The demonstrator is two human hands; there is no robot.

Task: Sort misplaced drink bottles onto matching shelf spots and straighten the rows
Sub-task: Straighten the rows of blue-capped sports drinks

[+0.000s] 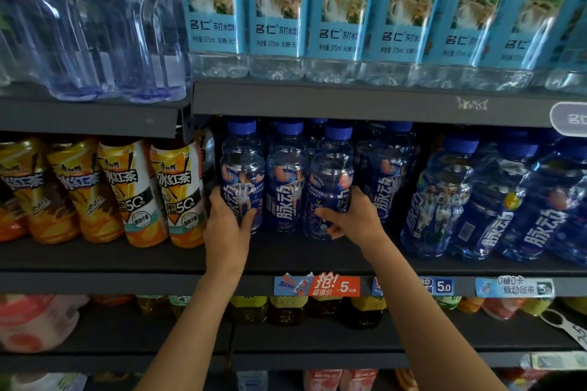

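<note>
On the middle shelf (286, 259) stand three blue-capped sports drink bottles in a row. My left hand (227, 220) grips the lower part of the left bottle (243, 168). My right hand (349, 216) grips the lower part of the right bottle (332, 174), thumb across its front. The middle bottle (287, 174) stands between them, untouched. More of the same blue bottles stand behind and further right (441, 197).
Orange iced-tea bottles (178, 194) lean in a row to the left of my left hand. Light-blue labelled soda water bottles (276, 9) fill the shelf above, clear water bottles (95, 25) at upper left. Price tags (317, 285) line the shelf edge. Lower shelves hold more drinks.
</note>
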